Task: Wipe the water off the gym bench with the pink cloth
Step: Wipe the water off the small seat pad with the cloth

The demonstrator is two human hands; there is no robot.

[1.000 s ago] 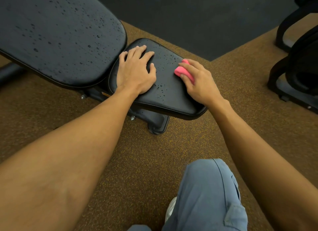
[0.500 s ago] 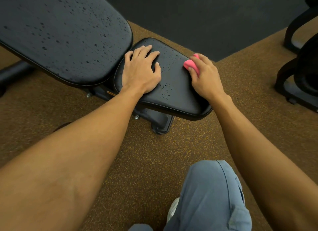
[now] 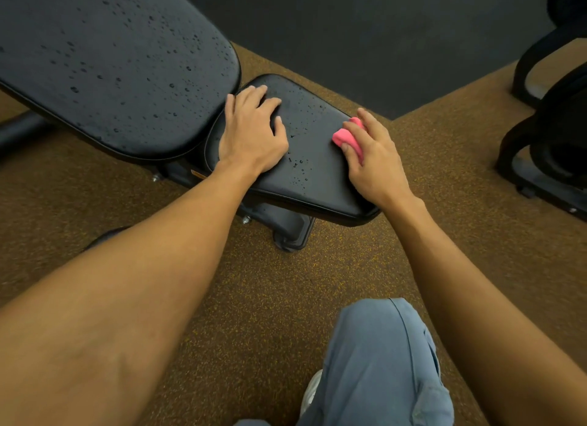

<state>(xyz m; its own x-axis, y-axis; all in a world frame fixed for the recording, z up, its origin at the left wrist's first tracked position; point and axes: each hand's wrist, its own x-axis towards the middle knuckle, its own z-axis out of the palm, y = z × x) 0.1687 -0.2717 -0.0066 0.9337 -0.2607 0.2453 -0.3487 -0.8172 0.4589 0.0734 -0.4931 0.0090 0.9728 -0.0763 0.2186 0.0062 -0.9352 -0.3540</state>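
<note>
While left fingers (image 3: 269, 104) splay on the wet bench (image 3: 313, 162), right fingers (image 3: 372, 123) clutch the seemingly wadded pink cloth (image 3: 344, 137)

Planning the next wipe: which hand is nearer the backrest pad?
Left. The left hand rests on the seat pad beside the backrest pad; the right hand, holding the pink cloth, is at the seat's opposite edge.

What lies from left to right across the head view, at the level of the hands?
Wet backrest pad → left hand → water drops on the seat pad → pink cloth → right hand → black equipment frame.
</note>
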